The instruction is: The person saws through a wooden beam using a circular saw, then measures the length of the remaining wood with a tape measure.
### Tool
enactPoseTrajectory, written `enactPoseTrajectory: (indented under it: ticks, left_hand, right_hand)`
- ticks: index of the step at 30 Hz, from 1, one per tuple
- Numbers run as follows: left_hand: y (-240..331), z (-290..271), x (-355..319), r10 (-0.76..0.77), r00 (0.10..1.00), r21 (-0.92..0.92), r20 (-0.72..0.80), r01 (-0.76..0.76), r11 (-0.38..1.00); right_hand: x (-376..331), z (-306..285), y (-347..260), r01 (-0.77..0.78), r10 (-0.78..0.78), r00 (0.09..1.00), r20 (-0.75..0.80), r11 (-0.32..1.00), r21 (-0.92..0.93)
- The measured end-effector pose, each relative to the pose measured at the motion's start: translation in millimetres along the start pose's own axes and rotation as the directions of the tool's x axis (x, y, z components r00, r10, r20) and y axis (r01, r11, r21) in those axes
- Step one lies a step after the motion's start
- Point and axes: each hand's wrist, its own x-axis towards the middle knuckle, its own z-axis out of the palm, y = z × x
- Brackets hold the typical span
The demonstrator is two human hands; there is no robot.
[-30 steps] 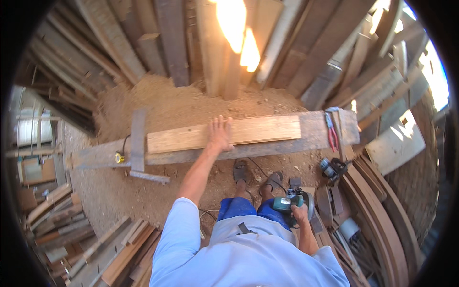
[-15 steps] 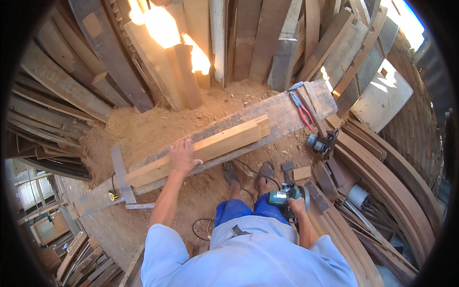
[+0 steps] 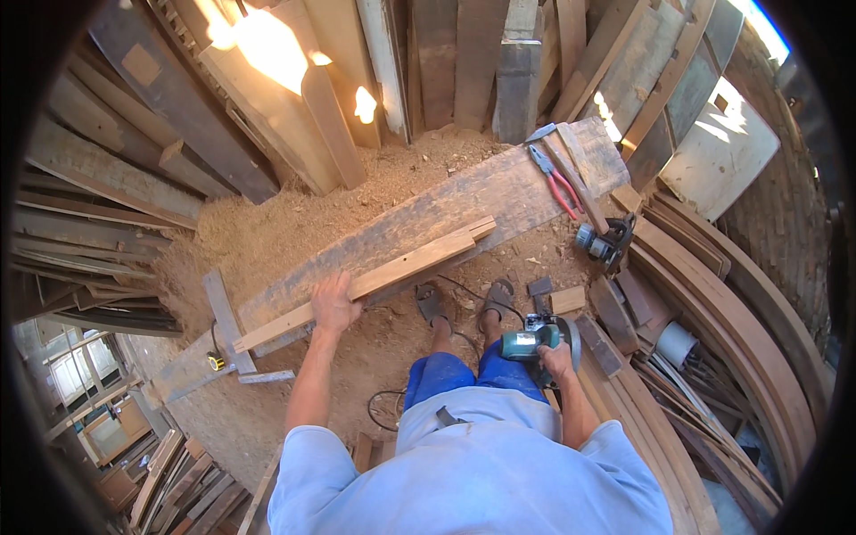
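My left hand [image 3: 334,304] is closed over a long, light-brown piece of wood [image 3: 406,265] towards its left end. The piece lies slantwise along a worn, dusty plank [image 3: 374,230]; its visible face is narrow, with a small dark hole and a stepped right end. Low at my right side, my right hand [image 3: 556,358] grips the handle of a green power tool [image 3: 526,344] with a round grey part at its right. Whether it is running I cannot tell.
Pliers with red handles [image 3: 562,193] and a hammer [image 3: 580,183] lie on the plank's right end. A teal-and-black power tool [image 3: 606,241] stands beside it. A yellow tape measure [image 3: 215,361] sits at left. Boards [image 3: 434,67] lean behind; curved timbers [image 3: 713,312] are stacked right.
The piece of wood has been turned on its long axis, from a broad face up to a narrow one. My left hand has stayed near the same spot; my right still holds the power tool.
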Motion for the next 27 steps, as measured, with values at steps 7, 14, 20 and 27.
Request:
enactPoseTrajectory:
  ticks: [7, 14, 20, 27]
  left_hand:
    - [5, -9, -1, -0.090, 0.967, -0.035, 0.237, 0.101, 0.994]
    - [11, 39, -11, -0.005, 0.999, 0.075, -0.042, 0.008, 0.997]
    - [9, 30, -21, 0.013, 0.990, 0.071, 0.142, -0.023, 0.997]
    - [-39, 20, 3, -0.001, 0.985, 0.116, 0.171, -0.019, 0.993]
  right_hand:
    - [6, -8, 2, -0.060, 0.061, 0.998, -0.034, 0.998, 0.029]
    - [9, -7, 3, -0.038, 0.037, 0.999, -0.028, 0.999, -0.009]
    - [9, -1, 0, -0.034, 0.033, 0.999, -0.025, 0.997, -0.066]
    - [-9, 16, -19, 0.017, -0.017, 1.000, 0.002, 0.993, -0.117]
